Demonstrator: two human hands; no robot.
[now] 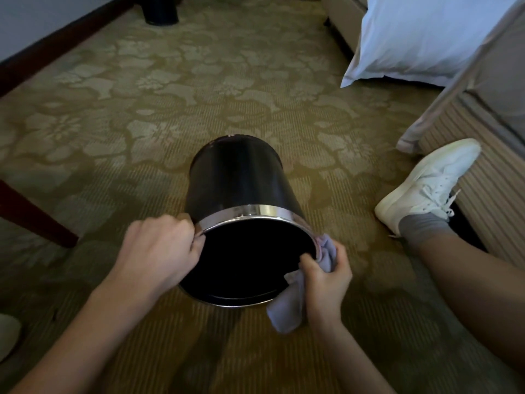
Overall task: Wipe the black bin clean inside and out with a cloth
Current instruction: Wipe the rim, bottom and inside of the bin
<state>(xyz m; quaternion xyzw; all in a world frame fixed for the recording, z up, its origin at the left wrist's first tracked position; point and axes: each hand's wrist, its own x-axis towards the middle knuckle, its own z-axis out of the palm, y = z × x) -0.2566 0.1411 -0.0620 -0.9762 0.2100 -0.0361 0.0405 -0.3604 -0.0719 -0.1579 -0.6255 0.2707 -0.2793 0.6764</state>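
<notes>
The black bin [241, 177] with a chrome band round its rim lies tipped on its side on the carpet, its dark open mouth facing me. My left hand [159, 245] grips the rim on the left side. My right hand [324, 277] is closed on a pale lilac cloth [287, 305] and presses it against the right edge of the rim. Part of the cloth hangs below my fist. The bin's inside is too dark to make out.
Patterned olive carpet [170, 103] all around. A bed with striped base [466, 155] and a white pillow [420, 38] at the right. My right leg and white shoe [426, 183] lie beside it. A dark wooden furniture leg [34, 214] at the left; another black bin [160, 12] far back.
</notes>
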